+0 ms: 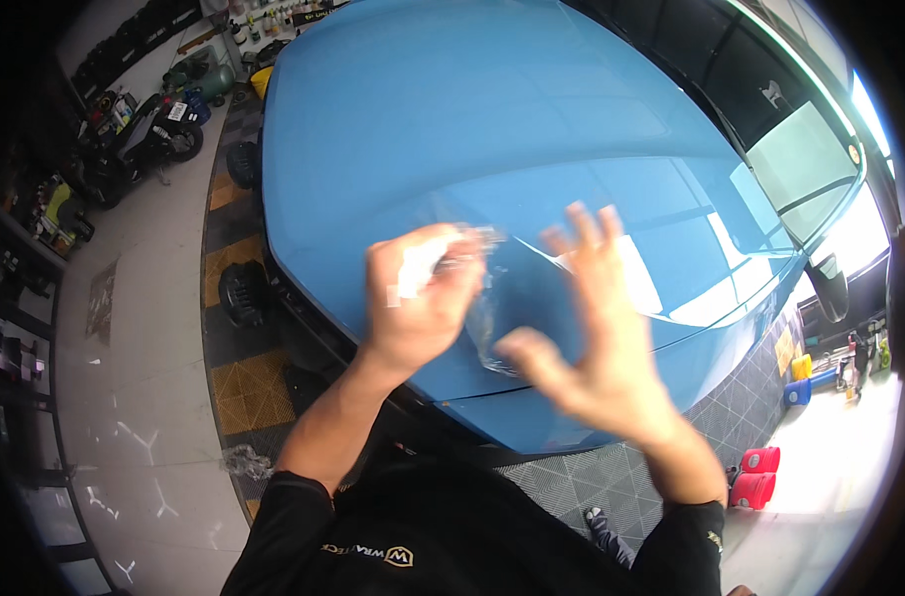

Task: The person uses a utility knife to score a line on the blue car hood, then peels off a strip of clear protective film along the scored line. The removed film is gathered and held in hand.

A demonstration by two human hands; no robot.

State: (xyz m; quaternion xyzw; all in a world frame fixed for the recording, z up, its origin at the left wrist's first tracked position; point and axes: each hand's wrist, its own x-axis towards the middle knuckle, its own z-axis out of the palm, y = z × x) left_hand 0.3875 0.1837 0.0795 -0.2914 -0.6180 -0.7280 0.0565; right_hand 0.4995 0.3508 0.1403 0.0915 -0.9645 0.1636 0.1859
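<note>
My left hand (pixel 413 313) is closed round a bunched piece of clear plastic film (pixel 490 343), over the front of a blue car hood (pixel 423 129). Part of the film hangs down from the fingers toward my right hand. A bright white patch shows at the left fist; whether it is paper or glare I cannot tell. My right hand (pixel 611 348) is blurred by motion, its fingers spread and nothing visible in them. It hovers above the hood, to the right of the film.
The car's windshield and side mirror (pixel 828 283) are on the right. Red buckets (pixel 754 482) and a blue bucket (pixel 797 392) stand beyond the grey floor tiles. A motorcycle (pixel 150 144) is parked at the left, and crumpled clear material (pixel 246 463) lies on the floor.
</note>
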